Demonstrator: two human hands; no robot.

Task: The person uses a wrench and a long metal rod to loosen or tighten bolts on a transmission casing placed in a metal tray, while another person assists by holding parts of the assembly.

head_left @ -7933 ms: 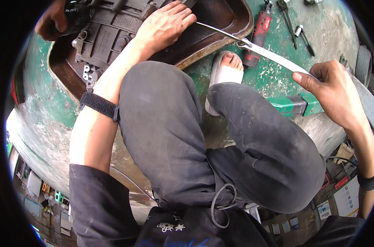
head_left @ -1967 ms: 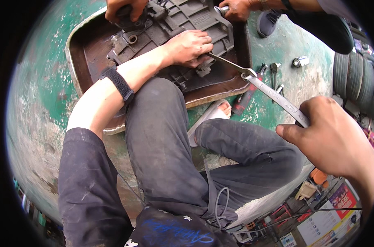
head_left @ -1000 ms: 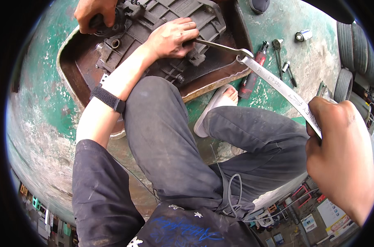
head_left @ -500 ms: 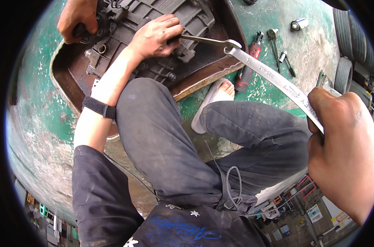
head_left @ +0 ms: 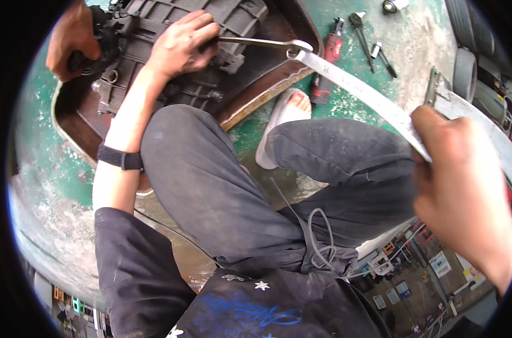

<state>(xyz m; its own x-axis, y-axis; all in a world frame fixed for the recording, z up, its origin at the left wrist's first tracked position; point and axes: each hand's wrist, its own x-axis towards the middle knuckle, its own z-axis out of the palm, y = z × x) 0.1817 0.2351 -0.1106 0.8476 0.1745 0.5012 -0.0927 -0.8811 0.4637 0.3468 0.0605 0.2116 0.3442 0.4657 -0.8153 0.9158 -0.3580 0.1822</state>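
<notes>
My left hand is closed over the near end of a thin wrench, resting on the dark metal gearbox housing; what that wrench's end fits is hidden. Its outer end is hooked with a long silver wrench, slanting down to the right. My right hand, slightly blurred, is closed round that long wrench's lower end. The housing sits in a rusty tray. A co-worker's hand grips a dark round part at the housing's left end.
On the green, worn floor lie a red-and-black power tool, a ratchet, another socket tool and a small canister. Tyres stand at right. My bent knees and sandalled foot are below the tray.
The scene has slid left and up in the picture, with both hands still on the joined wrenches. The co-worker's second hand and shoe, seen two seconds ago, are out of view.
</notes>
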